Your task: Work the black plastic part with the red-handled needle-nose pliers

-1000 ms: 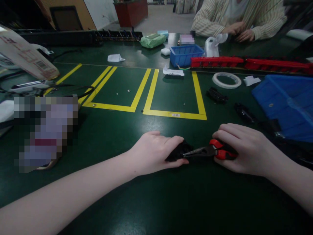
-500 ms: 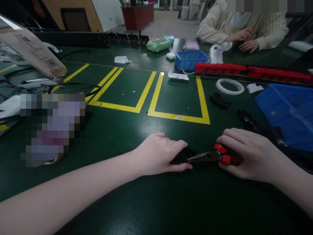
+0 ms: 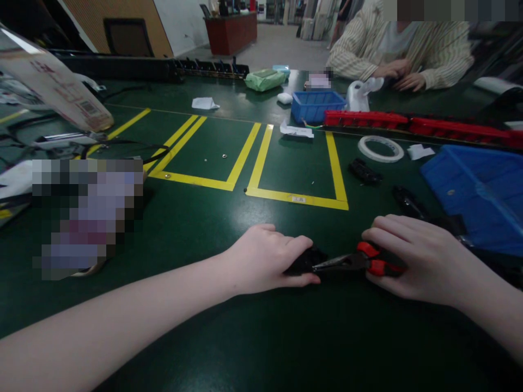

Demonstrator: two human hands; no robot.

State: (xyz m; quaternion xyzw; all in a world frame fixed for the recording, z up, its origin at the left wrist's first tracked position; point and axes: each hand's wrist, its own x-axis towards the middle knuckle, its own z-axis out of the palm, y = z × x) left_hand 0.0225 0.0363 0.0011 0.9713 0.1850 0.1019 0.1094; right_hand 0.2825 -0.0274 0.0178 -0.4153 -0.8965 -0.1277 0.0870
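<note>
My left hand (image 3: 272, 260) is closed around a small black part (image 3: 302, 262), mostly hidden by the fingers, low over the green table (image 3: 253, 337). From the other side, my right hand (image 3: 408, 258) grips the red handles of needle-nose pliers (image 3: 343, 263). The pliers' jaws point left and touch the black part at its right end. What exactly sits between the jaw tips is too small to make out. Similar-looking black parts (image 3: 365, 171) lie beyond my right hand.
At right stand a large blue bin (image 3: 482, 190) and a roll of tape (image 3: 381, 148). Farther back are a smaller blue bin (image 3: 316, 107) and red strips (image 3: 368, 118). Yellow tape outlines (image 3: 300, 200) mark the table. Across it sits a person in a striped sleeve (image 3: 351, 51).
The view has shifted slightly. My hands, the pliers and the black part keep nearly the same position. The hands of the person opposite have moved closer together.
</note>
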